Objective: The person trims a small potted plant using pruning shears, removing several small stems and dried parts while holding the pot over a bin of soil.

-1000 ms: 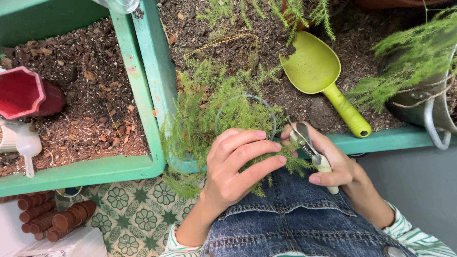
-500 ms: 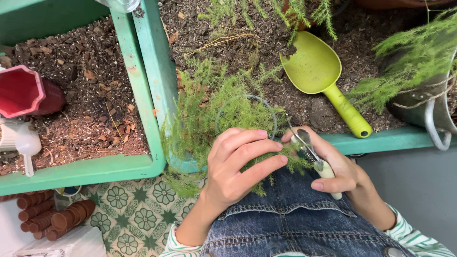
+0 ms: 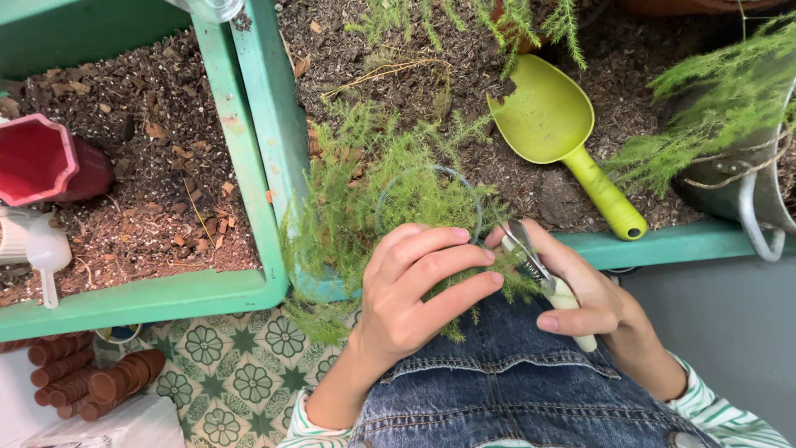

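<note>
Head view is showing the left hand [image 3: 419,286] spreading its fingers over the feathery green plant [image 3: 390,195], pressing the fronds down in a loose, half-open hold. The right hand [image 3: 580,290] is closing around small pruning snips [image 3: 539,274], blades pointing into the foliage just beside the left fingertips. The plant is sitting in a clear round pot [image 3: 427,203] at the near edge of the green soil tray [image 3: 274,133], over the person's denim lap.

With the blades working so close to the left fingers, a nick seems possible, or a healthy stem could get cut, since the fronds are hiding what lies between the blades. The pot is also resting at the rim and could tip. Foliage is covering most of the pot, and whether the blades are parted is hard to tell. A yellow-green scoop [image 3: 564,133] is lying on the soil nearby.
</note>
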